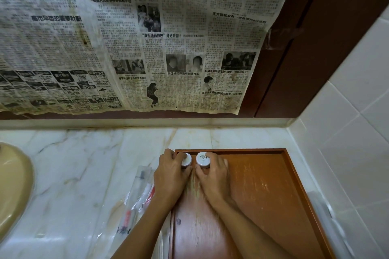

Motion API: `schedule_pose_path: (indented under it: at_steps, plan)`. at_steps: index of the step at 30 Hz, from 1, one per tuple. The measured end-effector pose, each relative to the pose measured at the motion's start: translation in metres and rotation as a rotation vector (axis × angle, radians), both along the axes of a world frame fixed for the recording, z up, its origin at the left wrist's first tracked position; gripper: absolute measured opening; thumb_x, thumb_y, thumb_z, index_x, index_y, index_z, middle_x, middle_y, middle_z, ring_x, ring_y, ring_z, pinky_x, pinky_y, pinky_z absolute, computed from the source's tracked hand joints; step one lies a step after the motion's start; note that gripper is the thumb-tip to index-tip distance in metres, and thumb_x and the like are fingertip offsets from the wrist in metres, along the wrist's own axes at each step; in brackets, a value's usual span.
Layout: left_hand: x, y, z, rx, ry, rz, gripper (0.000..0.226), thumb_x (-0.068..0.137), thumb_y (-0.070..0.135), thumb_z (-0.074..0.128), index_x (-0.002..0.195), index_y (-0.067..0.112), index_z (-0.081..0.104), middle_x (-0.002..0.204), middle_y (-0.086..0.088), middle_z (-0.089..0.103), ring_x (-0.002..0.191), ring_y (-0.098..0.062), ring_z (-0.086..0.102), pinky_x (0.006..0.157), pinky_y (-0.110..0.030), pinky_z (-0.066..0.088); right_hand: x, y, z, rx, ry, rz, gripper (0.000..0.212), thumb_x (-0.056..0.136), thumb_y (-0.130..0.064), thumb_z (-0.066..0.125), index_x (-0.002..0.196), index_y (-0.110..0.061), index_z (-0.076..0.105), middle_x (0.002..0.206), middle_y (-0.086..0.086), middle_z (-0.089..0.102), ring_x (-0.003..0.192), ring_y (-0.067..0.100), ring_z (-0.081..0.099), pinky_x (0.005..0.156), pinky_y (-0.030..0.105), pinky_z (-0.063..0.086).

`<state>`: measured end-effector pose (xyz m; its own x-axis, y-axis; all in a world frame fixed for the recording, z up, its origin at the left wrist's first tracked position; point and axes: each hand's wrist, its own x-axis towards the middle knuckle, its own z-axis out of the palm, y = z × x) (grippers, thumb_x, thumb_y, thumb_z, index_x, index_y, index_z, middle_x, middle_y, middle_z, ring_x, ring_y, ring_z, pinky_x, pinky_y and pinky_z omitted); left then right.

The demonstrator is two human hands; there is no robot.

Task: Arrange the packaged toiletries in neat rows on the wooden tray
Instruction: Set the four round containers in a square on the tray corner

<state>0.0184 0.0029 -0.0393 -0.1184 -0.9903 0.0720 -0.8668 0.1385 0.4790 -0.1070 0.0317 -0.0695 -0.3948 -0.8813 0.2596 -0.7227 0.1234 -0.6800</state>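
We had a single view, from a wide-angle camera worn on the person's head. It looked forward and steeply down over a marble counter (pixel 84 174), facing a wall covered with newspaper (pixel 126 38). The wooden tray (pixel 284 185) lay close below us at lower right, with both forearms reaching in from the bottom edge. A tiled side wall (pixel 347 111) closed the right of the picture, and a basin's rim (pixel 14 185) cut in at the left. Straight lines bowed toward the edges.
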Motion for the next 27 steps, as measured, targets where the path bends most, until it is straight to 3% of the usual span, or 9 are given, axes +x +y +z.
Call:
schedule_pose_path:
  at_steps: [6,11,14,18,22,27]
  plan:
    - [0.003,0.0,0.003,0.008,0.02,-0.033,0.037,0.085,0.04,0.061,0.121,0.028,0.056,0.105,0.003,0.046,0.097,-0.018,0.049,0.067,-0.037,0.051,-0.003,0.003,0.003,0.024,-0.055,0.021,0.053,0.074,-0.022,0.079,0.12,-0.008,0.057,0.114,0.01,0.056,0.105,0.027,0.052,0.085,0.031,0.043]
    - [0.008,0.013,0.002,-0.014,0.027,-0.061,0.042,0.086,0.037,0.06,0.126,0.03,0.049,0.115,0.004,0.046,0.102,-0.02,0.047,0.065,-0.036,0.05,-0.007,0.027,0.007,0.054,0.028,-0.038,0.059,0.071,-0.033,0.081,0.121,-0.014,0.057,0.108,0.007,0.053,0.099,0.025,0.05,0.085,0.039,0.046]
    - [0.01,0.03,0.0,-0.034,-0.002,-0.092,0.052,0.082,0.022,0.062,0.133,0.019,0.049,0.131,-0.003,0.044,0.109,-0.025,0.044,0.067,-0.033,0.047,-0.011,0.047,0.007,0.103,0.048,-0.022,0.054,0.074,-0.035,0.078,0.119,-0.014,0.059,0.105,0.006,0.055,0.099,0.024,0.05,0.084,0.039,0.047]
    - [0.015,0.061,-0.002,-0.11,0.041,-0.15,0.048,0.074,0.009,0.072,0.121,0.01,0.06,0.127,-0.011,0.054,0.102,-0.033,0.054,0.08,-0.029,0.042,-0.02,0.082,0.007,0.136,0.09,0.059,0.034,0.079,-0.033,0.076,0.104,-0.014,0.066,0.099,0.001,0.056,0.094,0.019,0.051,0.079,0.032,0.046]
    - [0.025,0.086,-0.002,-0.084,0.035,-0.227,0.033,0.081,0.017,0.067,0.112,0.008,0.061,0.126,-0.01,0.051,0.107,-0.03,0.052,0.092,-0.029,0.041,-0.03,0.115,0.012,0.204,0.124,0.165,0.023,0.084,-0.029,0.07,0.102,-0.016,0.067,0.098,-0.002,0.057,0.093,0.016,0.051,0.078,0.031,0.047]
    - [0.036,0.123,0.001,-0.051,-0.017,-0.311,0.03,0.083,0.021,0.064,0.111,0.01,0.064,0.129,-0.008,0.049,0.121,-0.025,0.044,0.1,-0.025,0.034,-0.031,0.154,0.021,0.203,0.142,0.242,0.024,0.078,-0.018,0.072,0.101,-0.015,0.069,0.09,-0.005,0.056,0.087,0.018,0.053,0.073,0.025,0.036]
